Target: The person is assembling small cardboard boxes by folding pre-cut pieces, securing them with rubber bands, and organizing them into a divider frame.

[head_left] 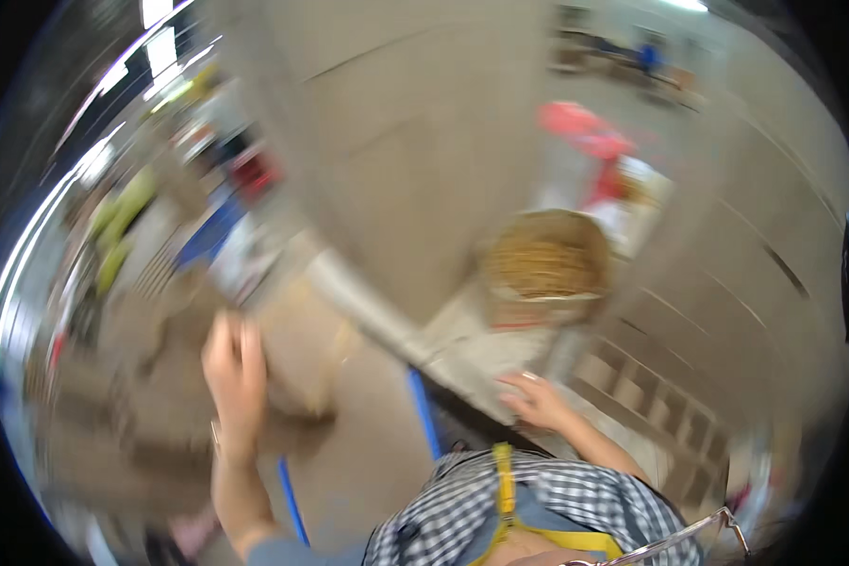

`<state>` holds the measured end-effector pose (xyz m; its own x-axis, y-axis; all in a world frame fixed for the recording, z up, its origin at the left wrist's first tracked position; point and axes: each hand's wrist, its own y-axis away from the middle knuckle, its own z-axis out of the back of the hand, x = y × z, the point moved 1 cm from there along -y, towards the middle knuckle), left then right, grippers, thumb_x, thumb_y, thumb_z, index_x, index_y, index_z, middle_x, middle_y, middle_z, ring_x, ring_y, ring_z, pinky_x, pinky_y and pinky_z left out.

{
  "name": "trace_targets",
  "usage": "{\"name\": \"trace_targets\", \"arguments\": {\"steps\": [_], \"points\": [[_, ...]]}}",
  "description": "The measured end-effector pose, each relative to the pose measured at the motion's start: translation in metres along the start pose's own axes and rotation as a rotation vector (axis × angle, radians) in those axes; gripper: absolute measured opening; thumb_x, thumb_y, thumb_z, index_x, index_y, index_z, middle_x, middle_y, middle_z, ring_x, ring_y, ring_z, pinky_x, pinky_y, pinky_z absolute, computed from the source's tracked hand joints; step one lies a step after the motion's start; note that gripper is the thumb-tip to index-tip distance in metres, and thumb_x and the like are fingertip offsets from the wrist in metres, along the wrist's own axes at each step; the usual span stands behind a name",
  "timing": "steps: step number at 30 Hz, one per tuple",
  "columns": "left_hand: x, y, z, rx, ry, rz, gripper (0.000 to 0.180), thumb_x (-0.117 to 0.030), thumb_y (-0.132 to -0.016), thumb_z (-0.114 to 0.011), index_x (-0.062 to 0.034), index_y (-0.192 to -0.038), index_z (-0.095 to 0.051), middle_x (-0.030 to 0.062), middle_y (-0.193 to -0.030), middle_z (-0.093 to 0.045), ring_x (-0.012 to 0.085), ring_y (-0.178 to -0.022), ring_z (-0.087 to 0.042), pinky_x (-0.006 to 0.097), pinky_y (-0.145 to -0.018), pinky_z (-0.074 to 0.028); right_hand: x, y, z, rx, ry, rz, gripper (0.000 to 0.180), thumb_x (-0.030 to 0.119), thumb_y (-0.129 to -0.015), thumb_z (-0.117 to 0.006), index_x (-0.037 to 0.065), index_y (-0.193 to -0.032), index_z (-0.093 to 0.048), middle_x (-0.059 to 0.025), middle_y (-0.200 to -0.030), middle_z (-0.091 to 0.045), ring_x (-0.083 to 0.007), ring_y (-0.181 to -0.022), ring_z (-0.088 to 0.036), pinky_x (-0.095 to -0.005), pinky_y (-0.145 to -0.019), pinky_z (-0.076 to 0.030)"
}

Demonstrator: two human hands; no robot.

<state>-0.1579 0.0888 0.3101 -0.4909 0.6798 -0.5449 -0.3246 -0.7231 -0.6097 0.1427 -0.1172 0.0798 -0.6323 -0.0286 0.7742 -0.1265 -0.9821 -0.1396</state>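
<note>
Brown piece [297, 344] just right of the left hand [236, 363], grip unclear through blur.

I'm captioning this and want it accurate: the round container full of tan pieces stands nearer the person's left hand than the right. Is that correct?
Not quite: the head view shows the round container full of tan pieces standing nearer the right hand than the left hand.

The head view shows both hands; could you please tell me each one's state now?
Left hand: beside a brown cardboard-like piece; blur hides whether it grips.
Right hand: open, loosely curled, nothing visible in it.
</note>
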Motion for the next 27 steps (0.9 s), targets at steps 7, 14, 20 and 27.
{"name": "trace_targets", "arguments": {"steps": [7, 14, 20, 27], "points": [[-0.057, 0.1, -0.206, 0.694, 1.037, 0.574, 0.016, -0.014, -0.094, -0.051, -0.0025, -0.083, -0.054, -0.003, -0.074, -0.051, 0.0048, -0.068, -0.041, 0.022, -0.061, -0.037, 0.059, -0.063, 0.076, 0.185, 0.034, 0.134, 0.051, 0.047, -0.083, -0.058, 0.003, -0.11, -0.056, -0.02, -0.099, -0.06, -0.0372, -0.092, -0.058, -0.0428, -0.078, -0.046], [-0.024, 0.143, -0.271, 1.119, 1.042, 0.388, 0.026, -0.017, -0.094, -0.052, 0.0044, -0.108, -0.059, 0.0014, -0.088, -0.062, 0.0085, -0.081, -0.054, 0.024, -0.069, -0.044, -0.017, -0.007, 0.052, 0.164, -0.277, -0.28, 0.06, 0.058, -0.088, -0.045, 0.001, -0.088, -0.061, -0.0168, -0.082, -0.064, -0.0294, -0.081, -0.061, -0.0402, -0.069, -0.044], [-0.06, 0.144, -0.296, 0.927, 0.363, -0.451, 0.013, -0.008, -0.087, -0.051, 0.0002, -0.089, -0.06, 0.0257, -0.066, -0.056, 0.041, -0.065, -0.059, 0.045, -0.055, -0.047, -0.046, 0.026, 0.041, 0.062, -0.328, -0.403, 0.069, 0.062, -0.089, -0.038, 0.001, -0.116, -0.056, -0.0214, -0.115, -0.058, -0.0301, -0.11, -0.053, -0.0375, -0.092, -0.04], [0.049, 0.158, -0.386, 0.821, 0.134, -0.248, 0.012, -0.008, -0.084, -0.053, -0.0006, -0.075, -0.058, 0.0237, -0.069, -0.059, 0.0419, -0.067, -0.057, 0.049, -0.06, -0.044, -0.049, 0.032, 0.022, -0.013, 0.018, -0.291, 0.07, 0.061, -0.09, -0.036, 0.005, -0.13, -0.046, -0.0199, -0.132, -0.047, -0.0329, -0.122, -0.043, -0.0359, -0.102, -0.033]]}}
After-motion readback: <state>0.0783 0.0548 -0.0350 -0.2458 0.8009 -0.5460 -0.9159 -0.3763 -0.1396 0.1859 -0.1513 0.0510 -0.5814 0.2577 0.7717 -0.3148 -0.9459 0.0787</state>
